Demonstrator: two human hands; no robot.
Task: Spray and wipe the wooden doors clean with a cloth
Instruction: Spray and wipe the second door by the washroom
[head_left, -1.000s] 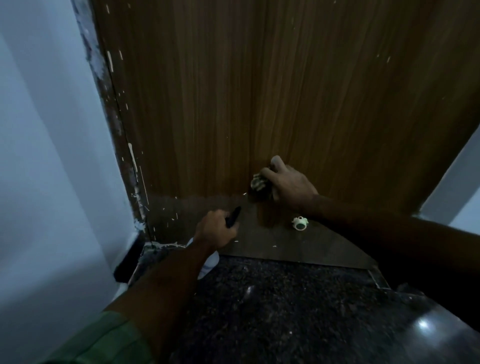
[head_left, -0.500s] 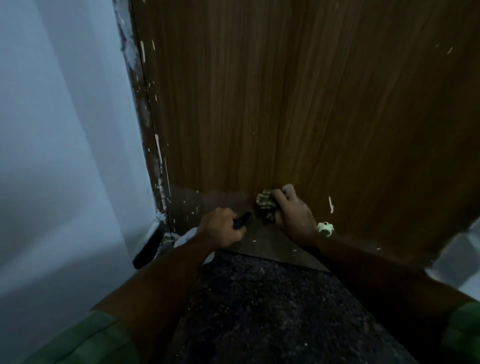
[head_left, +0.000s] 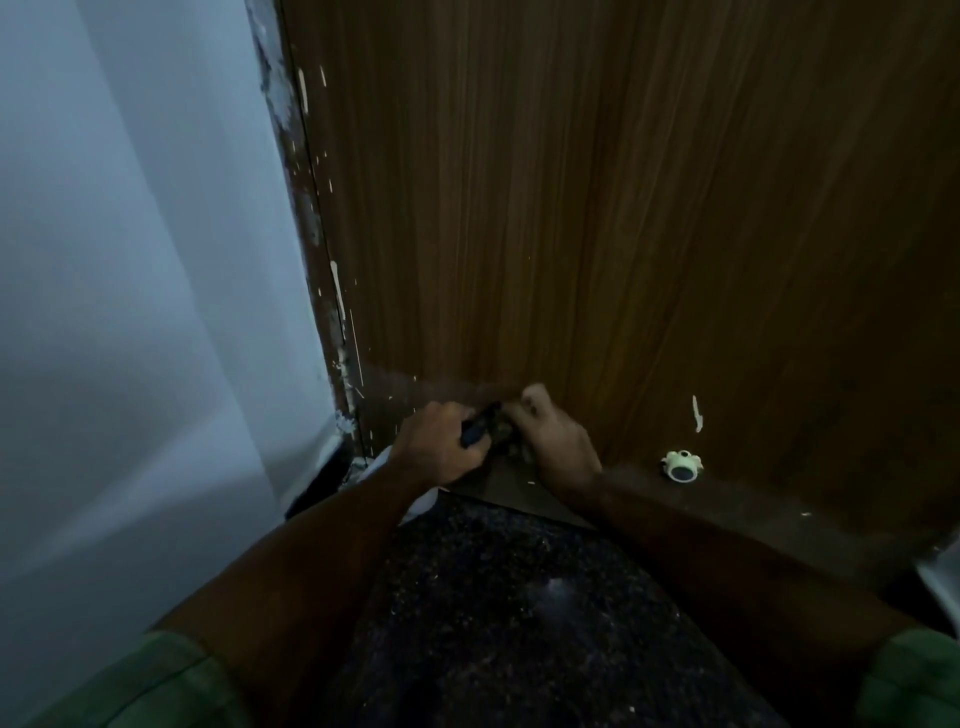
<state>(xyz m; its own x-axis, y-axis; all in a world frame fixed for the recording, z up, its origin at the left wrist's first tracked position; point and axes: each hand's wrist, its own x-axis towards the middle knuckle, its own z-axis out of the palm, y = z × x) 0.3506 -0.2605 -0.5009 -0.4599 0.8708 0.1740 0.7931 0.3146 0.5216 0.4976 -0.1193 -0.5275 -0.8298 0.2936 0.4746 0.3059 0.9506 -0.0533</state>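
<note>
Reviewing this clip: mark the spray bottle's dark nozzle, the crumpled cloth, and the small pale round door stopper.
dark spray nozzle (head_left: 475, 430), head view, on the black tip beside the left hand's knuckles.
crumpled cloth (head_left: 505, 435), head view, on the bunched part showing left of the right hand.
small pale round door stopper (head_left: 681, 466), head view, on its body.

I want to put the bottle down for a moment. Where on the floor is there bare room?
Bare dark floor lies between the forearms, below the door. Crowded at the door's foot: left hand, right hand, cloth, doorstop.
</note>
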